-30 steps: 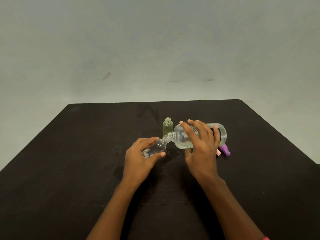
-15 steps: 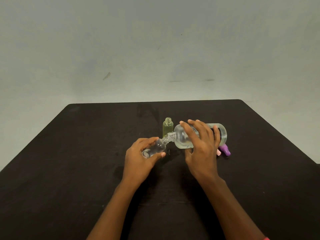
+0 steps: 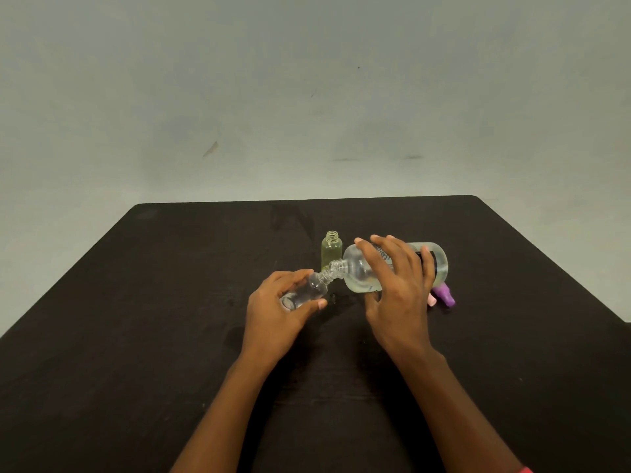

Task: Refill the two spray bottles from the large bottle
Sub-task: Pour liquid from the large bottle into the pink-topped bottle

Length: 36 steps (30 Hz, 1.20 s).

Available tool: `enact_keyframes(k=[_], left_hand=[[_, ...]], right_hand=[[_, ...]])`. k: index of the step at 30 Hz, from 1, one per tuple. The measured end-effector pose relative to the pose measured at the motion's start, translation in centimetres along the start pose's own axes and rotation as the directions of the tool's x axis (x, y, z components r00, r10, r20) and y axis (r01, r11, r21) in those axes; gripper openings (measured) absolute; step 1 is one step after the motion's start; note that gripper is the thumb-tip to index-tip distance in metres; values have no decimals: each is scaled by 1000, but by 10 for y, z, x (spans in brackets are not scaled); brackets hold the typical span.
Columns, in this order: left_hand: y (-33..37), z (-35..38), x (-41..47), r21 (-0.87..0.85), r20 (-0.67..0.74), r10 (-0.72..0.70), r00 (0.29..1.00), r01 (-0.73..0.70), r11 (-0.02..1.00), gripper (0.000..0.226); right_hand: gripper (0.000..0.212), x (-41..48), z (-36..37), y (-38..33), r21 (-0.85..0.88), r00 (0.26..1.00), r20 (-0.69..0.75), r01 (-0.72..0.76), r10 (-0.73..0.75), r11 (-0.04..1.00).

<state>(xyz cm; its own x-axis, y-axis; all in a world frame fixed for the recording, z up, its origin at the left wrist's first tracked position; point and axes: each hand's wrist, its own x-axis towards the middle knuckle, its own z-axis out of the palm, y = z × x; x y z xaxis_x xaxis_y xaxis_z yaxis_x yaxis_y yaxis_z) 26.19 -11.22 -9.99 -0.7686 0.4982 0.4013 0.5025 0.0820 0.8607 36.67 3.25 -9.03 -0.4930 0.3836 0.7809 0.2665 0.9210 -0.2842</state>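
Note:
My right hand point(image 3: 397, 288) grips the large clear bottle point(image 3: 358, 273), tipped on its side with its neck pointing left. Its mouth meets the mouth of a small clear spray bottle point(image 3: 307, 291), which my left hand point(image 3: 276, 310) holds tilted just above the black table point(image 3: 170, 302). Clear liquid lies in both bottles. A second small bottle point(image 3: 331, 250), yellowish and uncapped, stands upright right behind the two necks.
A purple spray cap point(image 3: 445, 295) and a pink one point(image 3: 432, 299) lie on the table to the right of my right hand. A few wet spots point(image 3: 333, 297) shine on the table under the bottle necks. A pale wall rises behind the table.

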Motion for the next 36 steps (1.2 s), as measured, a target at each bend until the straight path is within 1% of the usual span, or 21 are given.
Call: enact_keyframes(k=[23, 28, 36], left_hand=[[2, 0, 0, 2, -4, 2, 1000, -2, 1000, 47], [2, 0, -1, 9, -1, 9, 1000, -9, 1000, 47], [2, 0, -1, 14, 3, 9, 1000, -9, 1000, 46]], right_hand=[[87, 0, 0, -1, -5, 1000, 2, -7, 7, 1000], [90, 0, 0, -1, -3, 1000, 3, -4, 4, 1000], [89, 0, 0, -1, -1, 1000, 3, -5, 5, 1000]])
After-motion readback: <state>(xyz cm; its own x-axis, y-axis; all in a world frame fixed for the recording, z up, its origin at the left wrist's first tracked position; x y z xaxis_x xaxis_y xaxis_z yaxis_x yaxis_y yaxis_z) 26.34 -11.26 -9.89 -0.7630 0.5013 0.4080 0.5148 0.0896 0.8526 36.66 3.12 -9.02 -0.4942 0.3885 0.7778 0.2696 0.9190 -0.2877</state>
